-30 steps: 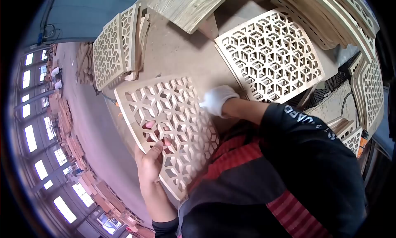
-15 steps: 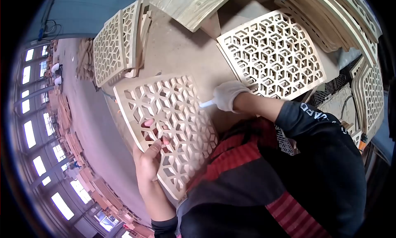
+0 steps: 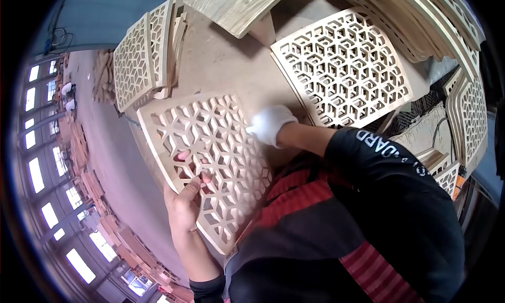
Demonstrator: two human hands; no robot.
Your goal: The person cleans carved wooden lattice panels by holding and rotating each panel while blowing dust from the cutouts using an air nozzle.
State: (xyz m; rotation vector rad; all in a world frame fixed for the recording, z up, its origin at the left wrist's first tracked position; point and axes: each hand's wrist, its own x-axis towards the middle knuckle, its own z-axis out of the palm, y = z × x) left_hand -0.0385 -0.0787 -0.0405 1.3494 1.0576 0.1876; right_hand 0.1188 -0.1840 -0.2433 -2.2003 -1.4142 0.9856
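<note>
A pale wooden lattice panel point(image 3: 202, 129) with star-shaped cut-outs leans tilted in front of me. My left hand point(image 3: 185, 200) is bare and closed on its lower left edge, the thumb in front and fingertips showing through the holes. My right hand point(image 3: 271, 125), in a white glove, is at the panel's right edge, blurred by motion. Its fingers are closed around a slim pale tool, now mostly hidden by the glove; the exact kind cannot be made out.
Another lattice panel point(image 3: 344, 66) lies stacked on the worktable at right. More panels point(image 3: 139, 61) lean at far left, beside a wooden board point(image 3: 236, 8). Curved pieces point(image 3: 421, 24) are piled at upper right, and patterned panels point(image 3: 473, 121) stand below them.
My right hand has moved left, from beside the panel up to its right edge, and the pale tool has become mostly hidden. The view has shifted slightly; my left hand keeps its hold.
</note>
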